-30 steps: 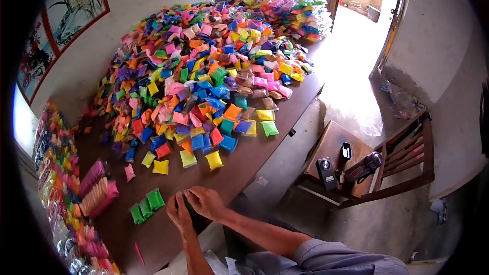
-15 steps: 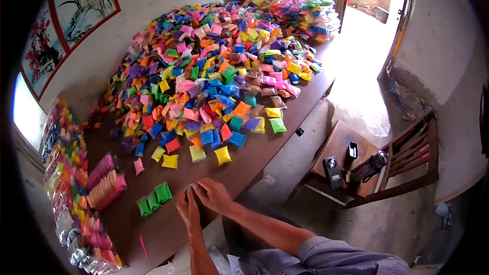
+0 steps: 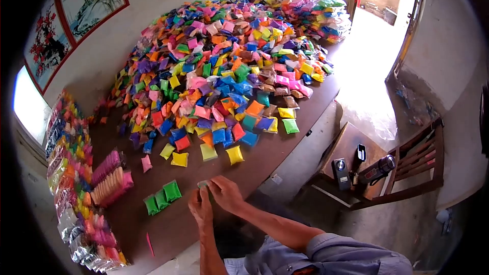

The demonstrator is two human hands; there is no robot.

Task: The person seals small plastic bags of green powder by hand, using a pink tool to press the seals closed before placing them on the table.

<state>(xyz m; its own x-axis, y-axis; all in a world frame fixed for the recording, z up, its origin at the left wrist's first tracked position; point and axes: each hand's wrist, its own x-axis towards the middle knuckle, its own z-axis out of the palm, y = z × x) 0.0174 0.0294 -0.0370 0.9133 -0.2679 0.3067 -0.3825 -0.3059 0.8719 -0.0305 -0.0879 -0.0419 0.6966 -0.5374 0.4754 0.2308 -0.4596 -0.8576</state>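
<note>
At the table's near edge, my left hand (image 3: 202, 208) and my right hand (image 3: 226, 194) are close together, fingertips pinched on a small clear plastic bag (image 3: 204, 184). Only a pale, see-through strip of it shows; my fingers hide the rest. Left of my hands, three bright green packets (image 3: 162, 198) lie side by side on the brown table (image 3: 191, 224). Beyond my fingertips are loose yellow packets (image 3: 235, 155), and a pink packet (image 3: 146, 163) lies farther left. A thin pink stick-like tool (image 3: 150, 244) rests near the table's front left.
A large heap of coloured packets (image 3: 214, 71) covers the back of the table. Bagged rows (image 3: 76, 188) line its left side, beside pink and peach stacks (image 3: 109, 186). To the right stand a wooden chair (image 3: 417, 160) and a stool (image 3: 351, 142) bearing a flask (image 3: 377, 169).
The view has shifted, so the whole scene sits farther right in the picture. My hands stay together at the table edge, with a little more of the clear bag showing.
</note>
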